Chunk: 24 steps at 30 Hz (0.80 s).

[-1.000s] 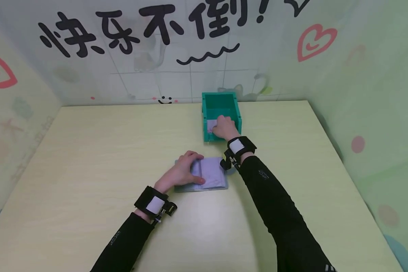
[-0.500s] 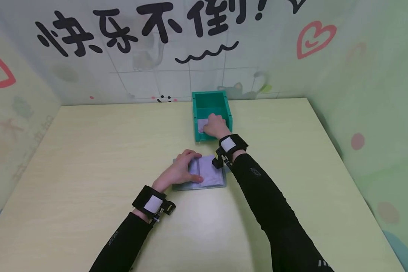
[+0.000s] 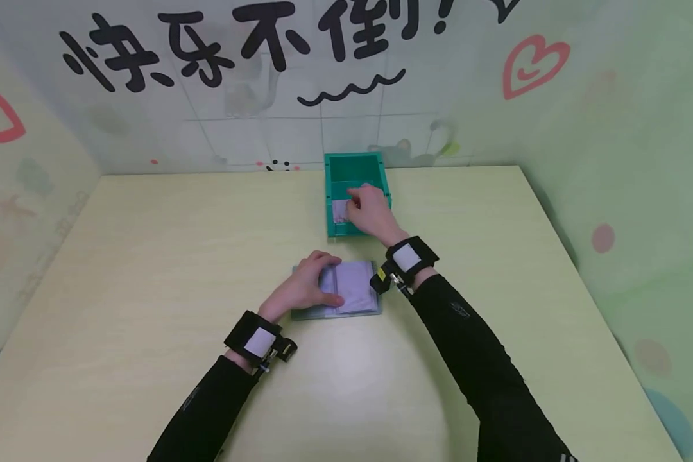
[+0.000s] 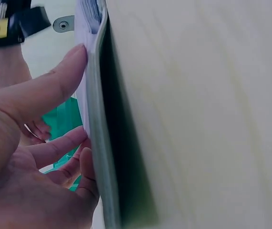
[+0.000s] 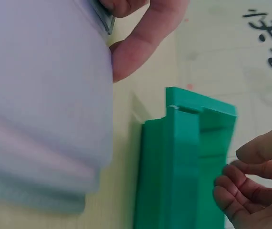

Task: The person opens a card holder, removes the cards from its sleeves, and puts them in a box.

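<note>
An open booklet (image 3: 355,287) with pale purple pages and a grey-green cover lies mid-table. My left hand (image 3: 307,285) rests on its left part, thumb and fingers spread and touching the pages (image 4: 84,90). Beyond it, a green bin (image 3: 330,221) stands near the table's back edge, with a small pale purple piece (image 3: 340,211) inside at the near end. Over the bin's right side is my right hand (image 3: 374,212). In the right wrist view, that hand (image 5: 257,179) has loosely bent fingers with nothing visible between them, beside the green bin (image 5: 183,167).
A printed backdrop (image 3: 254,141) with black characters and hearts rises behind the table and along both sides. The pale wooden tabletop (image 3: 150,256) extends left, right and in front of the booklet.
The green bin shifted left along with my right hand. Since then my right hand has lifted slightly and its thumb and index finger have loosened. My left hand keeps its place on the booklet.
</note>
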### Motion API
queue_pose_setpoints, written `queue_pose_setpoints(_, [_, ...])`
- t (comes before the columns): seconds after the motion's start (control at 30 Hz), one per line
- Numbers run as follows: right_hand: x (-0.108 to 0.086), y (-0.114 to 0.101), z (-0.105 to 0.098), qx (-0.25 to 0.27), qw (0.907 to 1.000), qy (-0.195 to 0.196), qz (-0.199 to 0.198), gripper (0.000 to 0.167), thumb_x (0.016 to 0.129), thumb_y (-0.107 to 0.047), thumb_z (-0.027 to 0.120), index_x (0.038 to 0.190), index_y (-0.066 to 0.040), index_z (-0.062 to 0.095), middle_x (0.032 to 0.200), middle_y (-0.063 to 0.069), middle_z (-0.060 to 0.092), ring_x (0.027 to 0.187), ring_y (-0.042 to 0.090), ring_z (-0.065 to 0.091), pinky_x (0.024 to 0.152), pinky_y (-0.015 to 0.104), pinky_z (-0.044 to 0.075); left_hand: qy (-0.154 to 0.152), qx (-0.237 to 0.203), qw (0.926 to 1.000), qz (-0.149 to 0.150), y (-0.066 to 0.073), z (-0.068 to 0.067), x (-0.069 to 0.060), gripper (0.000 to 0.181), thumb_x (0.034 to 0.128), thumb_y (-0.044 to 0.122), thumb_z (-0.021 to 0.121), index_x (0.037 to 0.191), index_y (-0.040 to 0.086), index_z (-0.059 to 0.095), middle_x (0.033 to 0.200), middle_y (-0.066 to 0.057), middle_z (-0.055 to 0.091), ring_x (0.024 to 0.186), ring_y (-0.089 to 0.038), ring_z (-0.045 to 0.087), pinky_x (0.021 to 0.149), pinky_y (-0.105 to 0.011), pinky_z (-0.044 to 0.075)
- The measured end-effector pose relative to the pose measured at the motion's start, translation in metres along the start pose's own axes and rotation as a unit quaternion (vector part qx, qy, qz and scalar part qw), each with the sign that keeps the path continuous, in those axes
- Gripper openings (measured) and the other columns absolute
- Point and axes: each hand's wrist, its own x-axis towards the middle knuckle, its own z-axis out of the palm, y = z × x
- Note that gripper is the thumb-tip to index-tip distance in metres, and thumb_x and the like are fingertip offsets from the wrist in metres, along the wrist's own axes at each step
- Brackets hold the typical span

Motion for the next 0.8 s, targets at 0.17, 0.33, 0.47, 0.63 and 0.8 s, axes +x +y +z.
queue_pose_setpoints(0.17, [-0.042,0.007,-0.016,0.037,0.9984,-0.017,-0.039,0.030,0.101,-0.010,0.053,0.122,0.002,0.070,0.108,0.019,0.072,0.087,0.026,0.059,0.075,0.030,0.047,-0.001,0.001,1.0000,0.001,-0.001,0.001,0.002,0.075,0.0797,0.022,0.086,0.142,0.000,0.050,0.144,-0.022,0.046,0.127,-0.038,0.046,0.105,-0.052,0.043])
queue_pose_setpoints(0.33, [-0.078,0.022,-0.024,0.034,0.9913,-0.124,-0.024,0.029,0.100,-0.015,0.059,0.121,0.001,0.070,0.107,0.016,0.071,0.090,0.026,0.062,0.077,0.031,0.052,-0.005,-0.002,1.0000,0.000,0.004,0.003,0.002,0.074,0.0796,0.021,0.086,0.141,0.000,0.051,0.143,-0.022,0.047,0.126,-0.037,0.046,0.106,-0.052,0.043])
queue_pose_setpoints(0.47, [-0.098,0.036,-0.024,0.025,0.9827,-0.183,-0.011,0.038,0.096,-0.021,0.067,0.127,0.000,0.067,0.107,0.015,0.065,0.089,0.023,0.057,0.073,0.028,0.047,-0.012,-0.005,0.9998,-0.011,0.014,0.010,0.005,0.072,0.0803,0.021,0.086,0.140,0.001,0.052,0.144,-0.020,0.046,0.128,-0.036,0.045,0.108,-0.052,0.042])
queue_pose_setpoints(0.63, [-0.112,0.046,-0.011,0.020,0.9863,-0.163,0.015,0.050,0.090,-0.030,0.076,0.132,-0.004,0.065,0.110,0.013,0.053,0.090,0.022,0.048,0.072,0.028,0.038,-0.013,0.001,0.9996,-0.023,0.019,0.016,0.008,0.072,0.0811,0.023,0.085,0.141,0.002,0.051,0.146,-0.019,0.045,0.130,-0.036,0.044,0.110,-0.052,0.042])
queue_pose_setpoints(0.8, [-0.119,0.050,-0.005,0.036,0.9926,-0.116,0.007,0.044,0.087,-0.026,0.080,0.124,-0.004,0.070,0.108,0.012,0.050,0.090,0.023,0.047,0.073,0.028,0.037,-0.016,-0.002,0.9998,-0.013,0.019,0.017,0.009,0.073,0.0808,0.023,0.085,0.142,0.001,0.050,0.144,-0.020,0.046,0.128,-0.035,0.046,0.110,-0.051,0.042])
